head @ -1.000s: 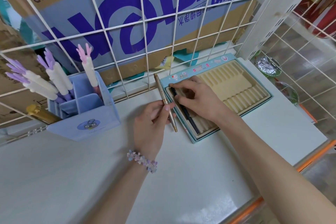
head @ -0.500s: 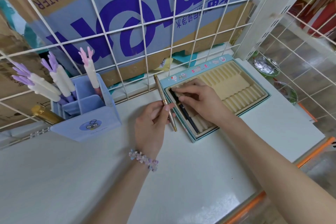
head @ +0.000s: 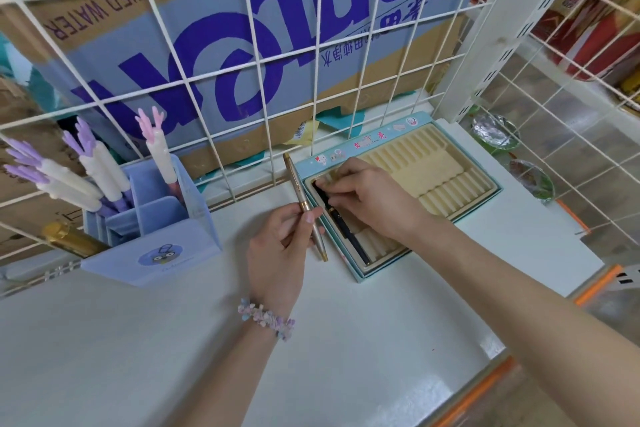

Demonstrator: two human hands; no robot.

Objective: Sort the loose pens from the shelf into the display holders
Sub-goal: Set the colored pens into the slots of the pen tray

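The left hand [head: 277, 253] pinches a silver pen [head: 304, 206] between thumb and fingers near its middle. The pen's long axis runs away from the person, top end toward the grid [head: 239, 55], tip toward the near edge of the shelf [head: 346, 357], just left of the tray [head: 491, 189]. The right hand [head: 375, 199], fingers curled, pinches the upper part of a black pen [head: 346, 229] lying in the tray's leftmost groove, under its fingertips. That pen lies almost parallel to the silver one, its tip toward the tray's near rim. Since the earlier frames, both hands have kept their grips; the black pen sits a little straighter in its groove. Left of the left hand stands a blue holder [head: 152, 246] with purple-topped pens [head: 100, 166].
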